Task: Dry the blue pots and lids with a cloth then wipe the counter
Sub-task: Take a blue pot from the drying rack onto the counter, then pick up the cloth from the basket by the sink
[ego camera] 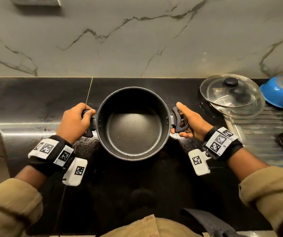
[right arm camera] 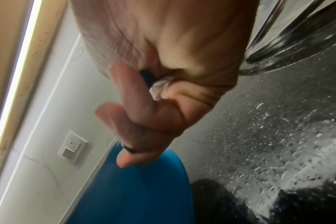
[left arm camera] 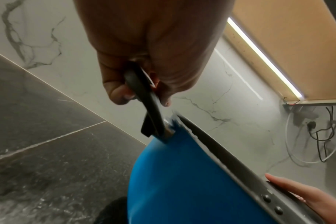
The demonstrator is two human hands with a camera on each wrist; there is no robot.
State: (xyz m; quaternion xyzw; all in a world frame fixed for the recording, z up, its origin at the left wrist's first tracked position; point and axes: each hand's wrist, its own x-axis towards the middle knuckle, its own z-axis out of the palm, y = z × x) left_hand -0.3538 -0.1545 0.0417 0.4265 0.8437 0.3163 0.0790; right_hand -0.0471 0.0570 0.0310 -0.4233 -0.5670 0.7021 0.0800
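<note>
Both forearms reach forward in rolled tan sleeves, each wrist wrapped in a black band with white coded tags. The left hand (ego camera: 74,120) is knuckles up, fingers curled round a black handle. The right hand (ego camera: 189,120) lies mirrored opposite, thumb extended forward, fingers hooked under its handle.

The pot (ego camera: 134,124) sits on the worktop (ego camera: 35,103) between the left hand (ego camera: 74,121) and the right hand (ego camera: 187,119), each hand on a side handle. Beyond the right hand, further right, a lid (ego camera: 231,95) lies at the edge of a drainboard (ego camera: 260,130). Right of the lid, well apart from the hands, a pan (ego camera: 280,93) rests upturned on the drainboard.
</note>
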